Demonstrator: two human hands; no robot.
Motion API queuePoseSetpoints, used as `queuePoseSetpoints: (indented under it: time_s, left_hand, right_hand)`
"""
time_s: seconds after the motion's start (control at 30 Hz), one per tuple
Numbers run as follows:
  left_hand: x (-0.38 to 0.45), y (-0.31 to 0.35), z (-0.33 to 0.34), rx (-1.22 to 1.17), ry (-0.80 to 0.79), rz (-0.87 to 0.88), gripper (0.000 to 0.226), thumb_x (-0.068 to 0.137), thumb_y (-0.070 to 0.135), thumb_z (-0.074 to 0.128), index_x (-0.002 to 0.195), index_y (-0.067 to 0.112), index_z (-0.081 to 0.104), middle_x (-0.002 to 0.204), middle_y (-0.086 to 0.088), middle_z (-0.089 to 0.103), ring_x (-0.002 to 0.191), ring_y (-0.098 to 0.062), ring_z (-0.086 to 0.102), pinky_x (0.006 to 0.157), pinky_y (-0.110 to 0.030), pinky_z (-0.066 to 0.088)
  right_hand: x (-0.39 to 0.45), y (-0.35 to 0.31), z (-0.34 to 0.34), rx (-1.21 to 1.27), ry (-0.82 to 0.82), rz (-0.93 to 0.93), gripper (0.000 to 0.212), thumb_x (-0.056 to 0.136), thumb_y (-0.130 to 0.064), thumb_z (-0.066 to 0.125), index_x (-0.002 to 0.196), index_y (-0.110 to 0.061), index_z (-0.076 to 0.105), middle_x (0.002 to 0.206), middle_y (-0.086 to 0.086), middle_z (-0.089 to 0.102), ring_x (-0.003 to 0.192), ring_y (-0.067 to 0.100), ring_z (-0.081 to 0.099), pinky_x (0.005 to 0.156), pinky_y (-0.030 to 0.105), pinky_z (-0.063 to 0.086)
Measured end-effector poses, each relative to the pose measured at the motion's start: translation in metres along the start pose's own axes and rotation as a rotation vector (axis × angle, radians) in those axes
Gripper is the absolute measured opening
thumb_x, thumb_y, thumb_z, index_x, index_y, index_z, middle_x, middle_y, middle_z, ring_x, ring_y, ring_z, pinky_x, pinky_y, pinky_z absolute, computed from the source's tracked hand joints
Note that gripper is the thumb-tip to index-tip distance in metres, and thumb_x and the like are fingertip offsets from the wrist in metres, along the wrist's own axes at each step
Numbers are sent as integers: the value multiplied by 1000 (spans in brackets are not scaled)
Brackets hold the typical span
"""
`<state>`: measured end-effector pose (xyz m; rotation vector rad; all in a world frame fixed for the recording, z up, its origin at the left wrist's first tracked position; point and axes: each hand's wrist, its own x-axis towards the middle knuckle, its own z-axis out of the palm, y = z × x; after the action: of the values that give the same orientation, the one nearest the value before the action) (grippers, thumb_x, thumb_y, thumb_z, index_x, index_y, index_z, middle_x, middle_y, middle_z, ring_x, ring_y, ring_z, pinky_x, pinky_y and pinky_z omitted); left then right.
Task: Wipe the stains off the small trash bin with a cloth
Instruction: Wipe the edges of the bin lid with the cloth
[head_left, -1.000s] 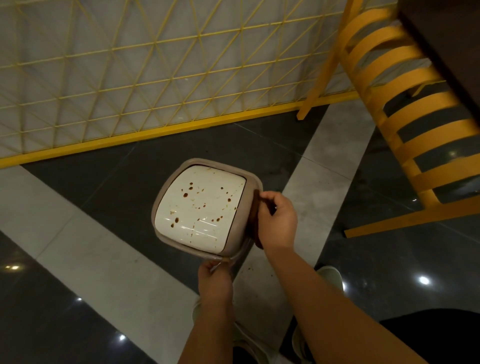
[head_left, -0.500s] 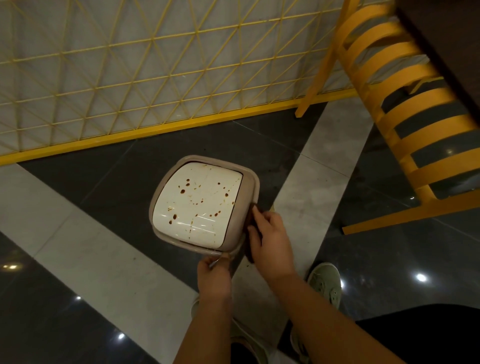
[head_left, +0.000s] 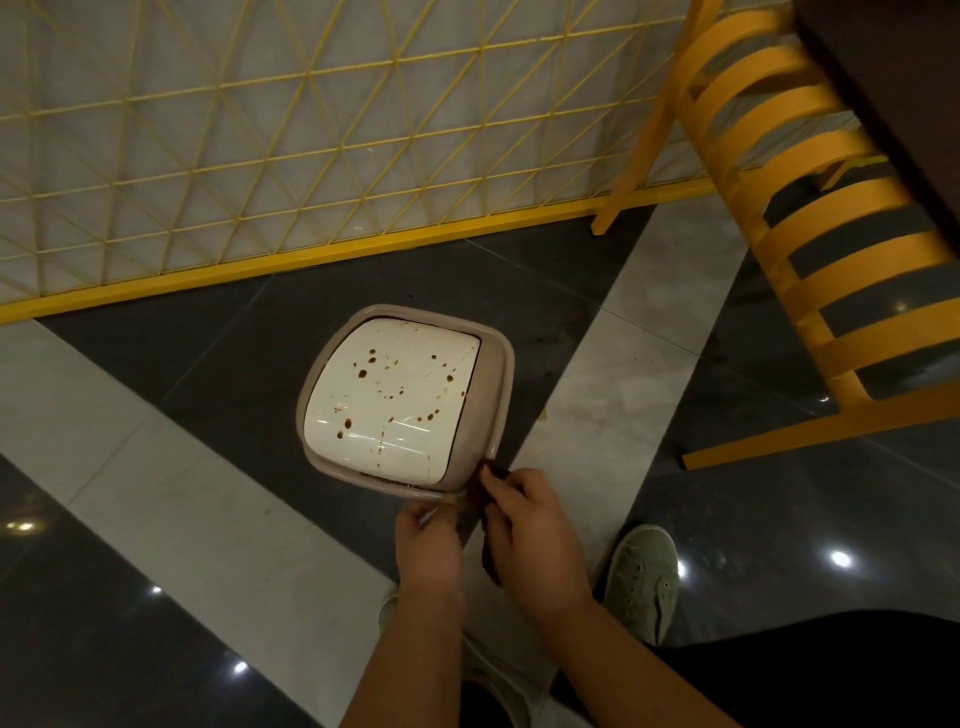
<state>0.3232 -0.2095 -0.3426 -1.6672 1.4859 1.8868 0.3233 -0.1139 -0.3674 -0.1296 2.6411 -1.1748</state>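
The small trash bin (head_left: 488, 364) has a beige rim and a white lid dotted with several brown stains. It is held above the floor, seen from the top. My left hand (head_left: 428, 540) grips its near edge from below. My right hand (head_left: 530, 535) is closed on a dark brown cloth (head_left: 488, 558), pressed against the bin's near right side just below the rim. Most of the cloth is hidden under my fingers.
A yellow slatted chair (head_left: 810, 218) stands at the right, with a dark table edge (head_left: 893, 83) above it. A yellow wire-grid panel (head_left: 311, 156) runs across the back. My green shoe (head_left: 644, 577) rests on the glossy grey and pale tiled floor (head_left: 156, 493).
My right hand has slid with the cloth down the bin's right side, from the middle of the rim to its near corner. My left hand keeps its hold.
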Motion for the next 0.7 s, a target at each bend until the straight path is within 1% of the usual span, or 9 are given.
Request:
queuePoseSetpoints:
  time_s: [0.13, 0.23, 0.3, 0.37, 0.43, 0.5, 0.57, 0.63, 0.7]
  left_hand:
    - [-3, -3, 1, 1, -93, -43, 24, 86, 21, 67, 109, 16, 63, 105, -4, 66, 91, -18, 59, 85, -37, 43]
    - [-3, -2, -1, -34, -30, -42, 29, 85, 22, 66, 114, 18, 62, 113, -4, 64, 105, -23, 57, 97, -44, 43]
    - [2, 4, -7, -92, 50, -38, 33, 86, 24, 65, 118, 20, 62, 117, -4, 63, 113, -26, 55, 103, -48, 40]
    - [8, 10, -12, -137, 99, -50, 33, 87, 23, 64, 119, 19, 61, 117, -6, 63, 112, -26, 56, 102, -46, 41]
    - [10, 10, -13, -156, 107, -62, 29, 88, 18, 63, 117, 15, 62, 116, -8, 64, 108, -24, 58, 98, -40, 43]
    - [7, 6, -10, -171, 98, -63, 28, 88, 14, 63, 116, 11, 62, 116, -10, 65, 107, -24, 59, 93, -36, 43]
    - [4, 1, -6, -181, 94, -64, 28, 88, 12, 62, 116, 9, 63, 115, -11, 65, 108, -25, 59, 93, -35, 43]
    - [-1, 0, -3, -183, 70, -70, 26, 88, 13, 62, 114, 10, 64, 113, -9, 66, 108, -24, 59, 95, -36, 41]
    - [-2, -1, 1, -170, 9, -95, 19, 87, 14, 65, 106, 13, 65, 106, -6, 67, 104, -22, 59, 96, -35, 41]
  right_hand:
    - [27, 8, -16, -143, 63, 41, 42, 97, -20, 50, 139, -25, 51, 116, 1, 53, 95, 15, 55, 76, 20, 46]
    - [47, 13, -27, -278, 55, 42, 43, 98, -25, 50, 141, -28, 48, 117, 3, 54, 93, 17, 55, 72, 21, 46]
    - [51, 13, -31, -317, 30, 41, 44, 98, -27, 49, 142, -28, 46, 120, 2, 53, 95, 16, 54, 75, 21, 47]
    - [47, 11, -32, -273, 40, 56, 44, 98, -26, 50, 141, -28, 45, 123, -1, 53, 101, 13, 54, 82, 21, 49]
    - [34, 6, -25, -141, 66, 105, 40, 97, -25, 52, 136, -28, 49, 126, -4, 53, 107, 10, 54, 88, 19, 46]
    - [16, -3, -16, -27, 86, 144, 36, 97, -24, 52, 133, -28, 51, 125, -7, 53, 106, 7, 55, 87, 15, 42]
    - [4, -5, -10, 18, 101, 152, 35, 96, -24, 53, 131, -27, 53, 122, -9, 54, 103, 5, 55, 85, 13, 41]
    - [2, -1, -13, -8, 99, 128, 35, 95, -23, 54, 130, -27, 55, 118, -8, 55, 99, 5, 56, 83, 14, 44]
    - [8, 8, -23, -57, 103, 108, 34, 94, -23, 56, 128, -27, 57, 116, -6, 56, 95, 7, 57, 81, 18, 48]
